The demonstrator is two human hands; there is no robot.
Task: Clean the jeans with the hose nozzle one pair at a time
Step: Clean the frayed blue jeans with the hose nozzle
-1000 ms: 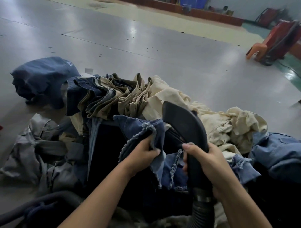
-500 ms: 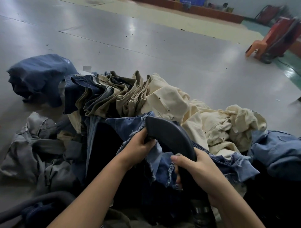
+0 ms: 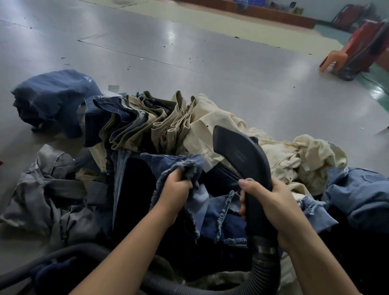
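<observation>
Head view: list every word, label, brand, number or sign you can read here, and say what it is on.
No text in this view can be read.
Pale mark on the folded dark blue garment: a light logo-like shape, too blurred to read.
Small white tags on the cream trousers: too small to show any print.
Black hose nozzle held by the right hand: no visible marking.
Blue crates at the far wall: no lettering can be made out.
</observation>
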